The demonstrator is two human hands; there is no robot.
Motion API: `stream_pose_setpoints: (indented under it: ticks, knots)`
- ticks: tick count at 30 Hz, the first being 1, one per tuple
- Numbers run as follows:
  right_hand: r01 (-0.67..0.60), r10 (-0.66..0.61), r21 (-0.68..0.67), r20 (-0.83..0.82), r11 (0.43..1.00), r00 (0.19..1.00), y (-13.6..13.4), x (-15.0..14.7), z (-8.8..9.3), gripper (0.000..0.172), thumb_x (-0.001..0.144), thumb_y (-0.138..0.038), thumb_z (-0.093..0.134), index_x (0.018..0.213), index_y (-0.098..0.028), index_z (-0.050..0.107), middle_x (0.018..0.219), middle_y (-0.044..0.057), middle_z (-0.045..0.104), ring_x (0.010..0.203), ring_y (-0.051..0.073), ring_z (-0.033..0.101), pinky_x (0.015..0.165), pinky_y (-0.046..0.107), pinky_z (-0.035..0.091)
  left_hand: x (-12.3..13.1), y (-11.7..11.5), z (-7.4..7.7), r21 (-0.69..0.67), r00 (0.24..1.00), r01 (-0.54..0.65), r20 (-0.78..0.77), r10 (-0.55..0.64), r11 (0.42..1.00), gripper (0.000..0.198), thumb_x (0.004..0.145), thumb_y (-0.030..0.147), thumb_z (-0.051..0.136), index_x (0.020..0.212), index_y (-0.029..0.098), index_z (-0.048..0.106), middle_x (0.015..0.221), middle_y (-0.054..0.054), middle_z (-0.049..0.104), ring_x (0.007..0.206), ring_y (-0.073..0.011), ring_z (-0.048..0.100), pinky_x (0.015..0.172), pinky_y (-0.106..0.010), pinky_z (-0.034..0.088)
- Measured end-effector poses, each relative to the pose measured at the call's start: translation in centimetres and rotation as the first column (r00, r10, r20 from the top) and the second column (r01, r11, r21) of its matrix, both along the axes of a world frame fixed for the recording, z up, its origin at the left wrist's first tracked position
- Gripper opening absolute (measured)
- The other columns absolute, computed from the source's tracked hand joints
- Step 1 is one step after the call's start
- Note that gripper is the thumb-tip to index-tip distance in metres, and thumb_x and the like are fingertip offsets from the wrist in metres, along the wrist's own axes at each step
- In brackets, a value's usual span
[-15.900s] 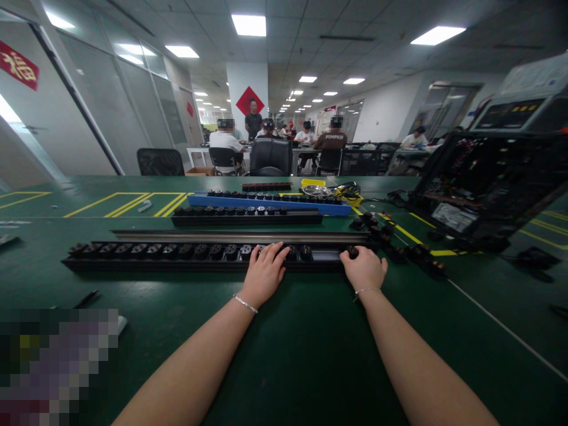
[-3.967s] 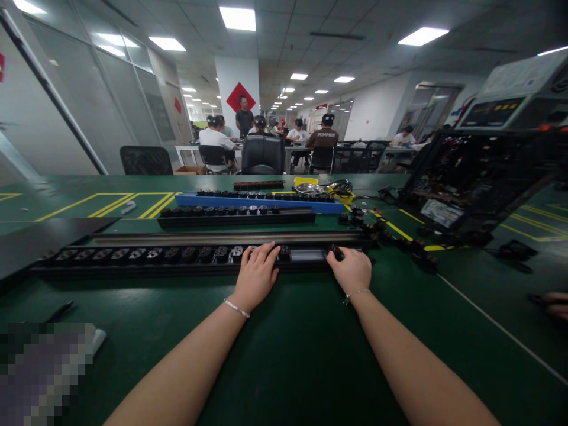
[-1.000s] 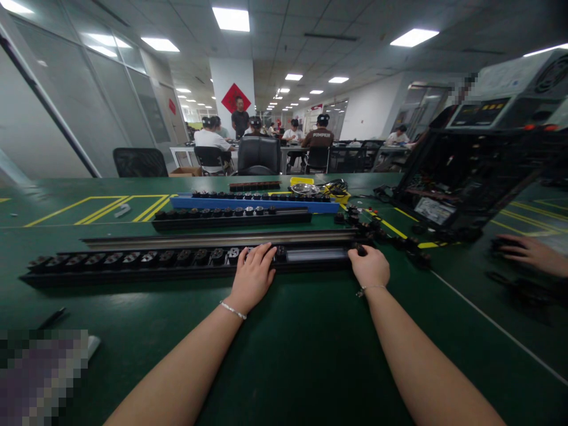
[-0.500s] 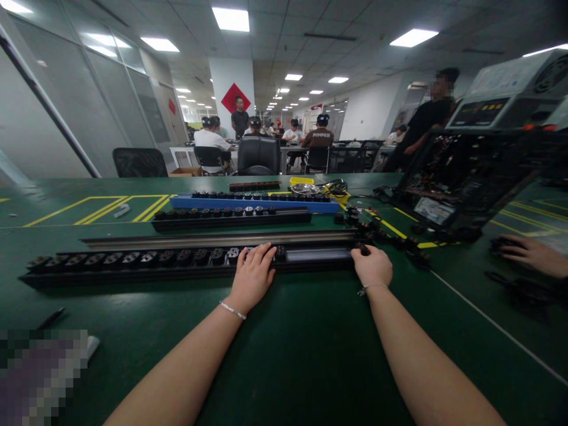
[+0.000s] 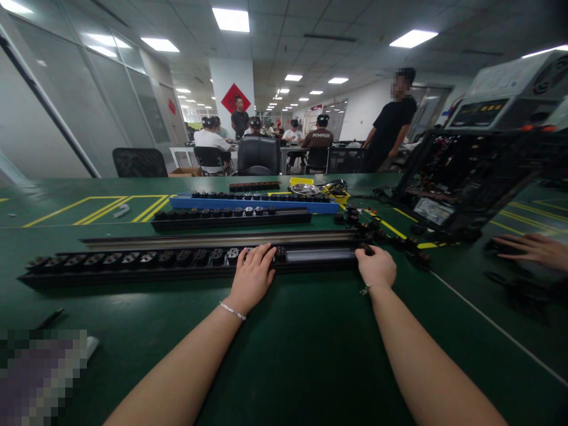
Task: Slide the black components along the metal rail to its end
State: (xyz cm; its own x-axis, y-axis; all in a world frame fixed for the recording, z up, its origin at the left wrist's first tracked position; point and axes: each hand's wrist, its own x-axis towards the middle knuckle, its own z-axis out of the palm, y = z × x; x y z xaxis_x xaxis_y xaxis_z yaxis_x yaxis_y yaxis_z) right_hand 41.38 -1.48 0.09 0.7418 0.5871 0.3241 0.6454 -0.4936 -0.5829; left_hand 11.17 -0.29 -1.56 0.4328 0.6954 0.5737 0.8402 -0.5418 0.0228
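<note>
A long black channel point(image 5: 142, 275), like a power strip housing, lies across the bench in front of me. Round-faced black socket modules point(image 5: 112, 260) fill it in a row from its left end to just past my left hand. My left hand point(image 5: 252, 272) rests on the modules with its fingers stretched out. To the right of the last module point(image 5: 279, 254), the grey inner floor point(image 5: 322, 254) of the channel shows. At the channel's right end my right hand point(image 5: 376, 266) is closed in a pinch on a small black part point(image 5: 368, 251), mostly hidden by the fingers.
Behind the channel lie a thin metal-edged strip point(image 5: 213, 240), a shorter filled channel point(image 5: 231, 221) and a blue channel point(image 5: 261, 205). Loose black parts point(image 5: 399, 239) trail right toward an open computer case point(image 5: 461, 183). Another person's hand point(image 5: 532, 248) is at the far right.
My right hand has shifted slightly right with the small black part. My left hand has stayed in place. The standing person in the background has moved left.
</note>
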Motion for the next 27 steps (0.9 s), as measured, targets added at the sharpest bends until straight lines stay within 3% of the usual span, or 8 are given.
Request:
stream_pose_setpoints:
  ticks: [13, 22, 27]
  knots:
    - [0.051, -0.051, 0.018, -0.005, 0.999, 0.999, 0.1, 1.5, -0.1, 0.042, 0.074, -0.04, 0.05, 0.102, -0.015, 0.071, 0.095, 0.013, 0.065, 0.086, 0.025, 0.058, 0.078, 0.035, 0.045, 0.0, 0.1, 0.0, 0.006, 1.0, 0.004, -0.002, -0.004, 1.0, 0.048, 0.086, 0.025, 0.051, 0.134, 0.023, 0.047, 0.139, -0.009, 0.051, 0.127, -0.0259, 0.045, 0.11, -0.049, 0.027]
    - [0.25, -0.252, -0.027, -0.117, 0.968, 0.961, -1.8, 8.7, -0.7, 0.047, 0.071, -0.043, 0.052, 0.104, -0.017, 0.071, 0.097, 0.015, 0.067, 0.091, 0.032, 0.06, 0.077, 0.041, 0.046, 0.0, 0.1, 0.0, 0.003, 1.0, 0.002, -0.007, -0.002, 1.0, 0.048, 0.086, 0.025, 0.051, 0.134, 0.023, 0.047, 0.139, -0.009, 0.051, 0.127, -0.026, 0.046, 0.11, -0.049, 0.027]
    - [0.244, -0.259, -0.114, -0.136, 0.963, 0.956, -1.5, 11.7, -1.7, 0.044, 0.066, -0.044, 0.058, 0.1, -0.02, 0.072, 0.096, 0.015, 0.067, 0.092, 0.033, 0.06, 0.075, 0.043, 0.046, -0.1, 0.1, 0.0, 0.003, 1.0, 0.001, -0.004, -0.001, 1.0, 0.048, 0.086, 0.025, 0.05, 0.134, 0.024, 0.047, 0.139, -0.009, 0.05, 0.127, -0.0259, 0.045, 0.11, -0.049, 0.026]
